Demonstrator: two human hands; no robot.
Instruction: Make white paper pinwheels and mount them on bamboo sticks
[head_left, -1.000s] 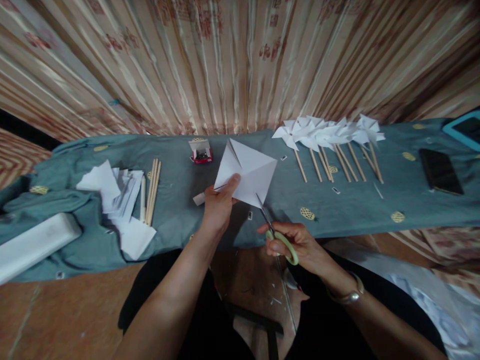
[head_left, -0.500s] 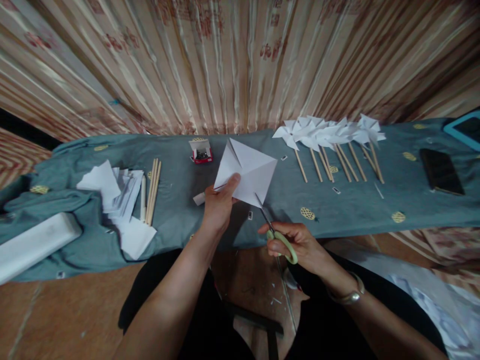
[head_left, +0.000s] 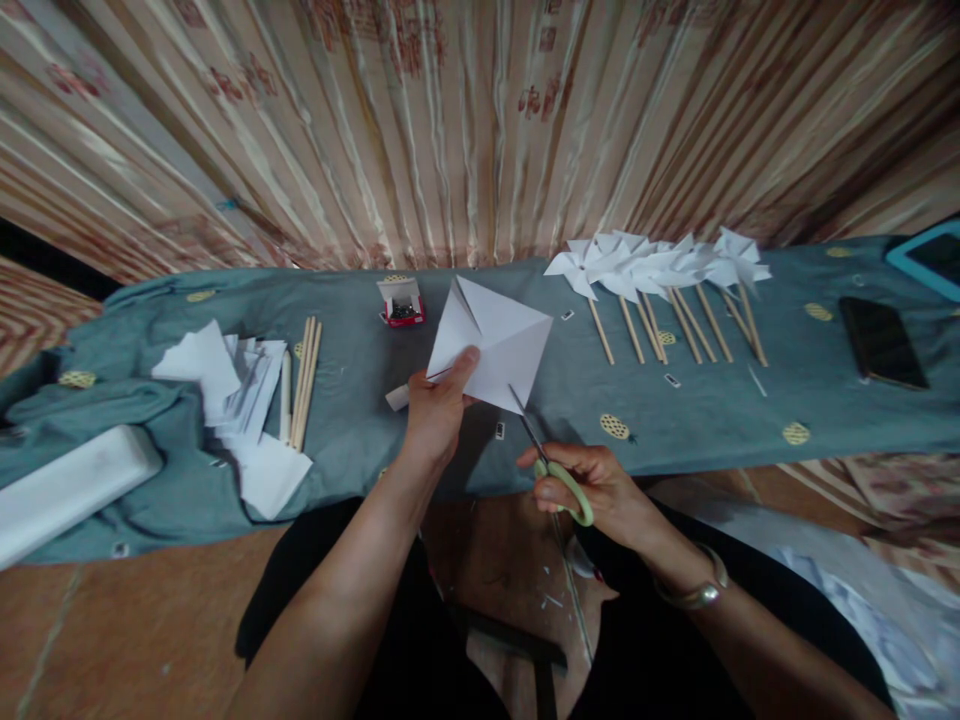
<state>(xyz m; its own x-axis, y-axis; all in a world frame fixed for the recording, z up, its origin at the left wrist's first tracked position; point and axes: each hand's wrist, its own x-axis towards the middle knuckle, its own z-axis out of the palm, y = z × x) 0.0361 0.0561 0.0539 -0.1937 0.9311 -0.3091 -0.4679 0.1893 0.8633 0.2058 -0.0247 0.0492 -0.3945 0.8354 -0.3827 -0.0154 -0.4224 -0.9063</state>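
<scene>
So my left hand [head_left: 437, 412] has the creased white paper [head_left: 508, 325] pinched, thumb flat on top, holding it over the green cloth [head_left: 352, 420] between the little red box [head_left: 406, 316] and the row of paper pinwheels [head_left: 660, 265]. My right hand [head_left: 589, 485] is wrapped round the green-handled scissors [head_left: 576, 486], fingers through the grips, blades right at the paper's near corner. Wooden sticks [head_left: 306, 385] lie off to my left.
</scene>
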